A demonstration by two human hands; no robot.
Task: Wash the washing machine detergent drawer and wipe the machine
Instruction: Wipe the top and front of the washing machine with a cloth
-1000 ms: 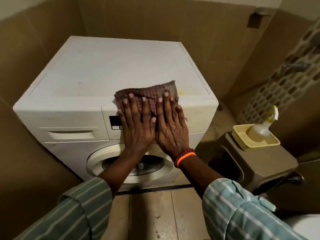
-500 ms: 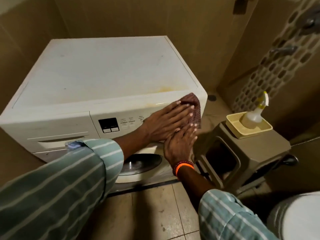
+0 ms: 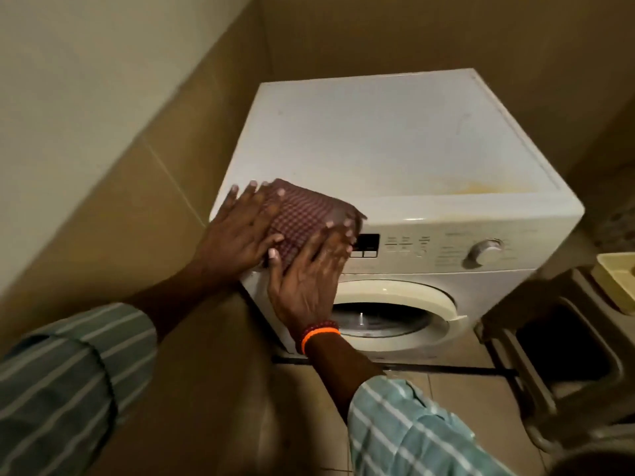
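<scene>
- Cloth [image 3: 305, 214] drapes over the washer's [image 3: 395, 149] front-left top edge, long axis along that edge.
- Left hand [image 3: 237, 231] and right hand [image 3: 309, 276], fingers spread, press flat on it.

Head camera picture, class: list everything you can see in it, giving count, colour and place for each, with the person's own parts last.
Washing machine: one, white, in the tiled corner.
Cloth: one, dark red check, on the machine's front left top edge.
Dial: one, silver, right of the control panel.
Door: one, cream ring, machine front.
Stool: one, grey-brown, right of the machine.
Tray: one, pale yellow, on the stool.
Bracelet: orange and red, right wrist.
Left hand: flat on the cloth.
Right hand: flat on the cloth.
</scene>
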